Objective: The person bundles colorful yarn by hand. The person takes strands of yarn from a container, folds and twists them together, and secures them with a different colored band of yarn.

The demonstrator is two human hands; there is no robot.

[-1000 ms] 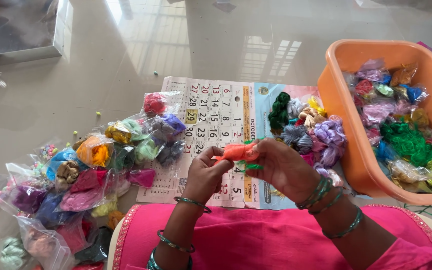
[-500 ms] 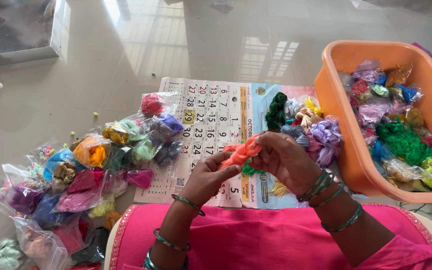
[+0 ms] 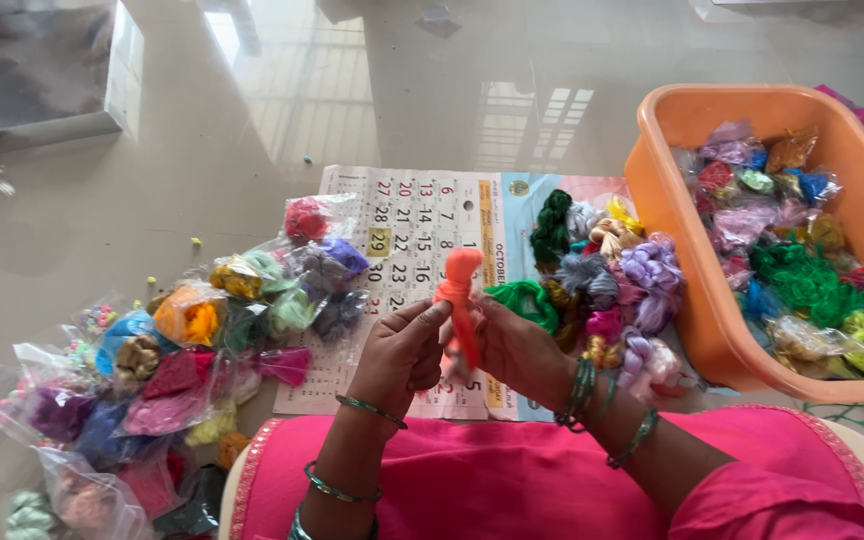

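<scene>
We can't see the orange skein's [image 3: 460, 300] lower end, hidden btwn our hands. Orange tub [image 3: 667, 250] is cut off at right edge. Calendar's [image 3: 402, 240] bottom hides under our wrists.

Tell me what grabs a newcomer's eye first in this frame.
The orange thread bundle stands upright at centre, held between the left hand and right hand over a calendar sheet. At right, an orange plastic tub is full of bagged coloured threads, with loose skeins heaped beside it. At left, small clear bags of coloured thread spread across the glossy floor.
</scene>
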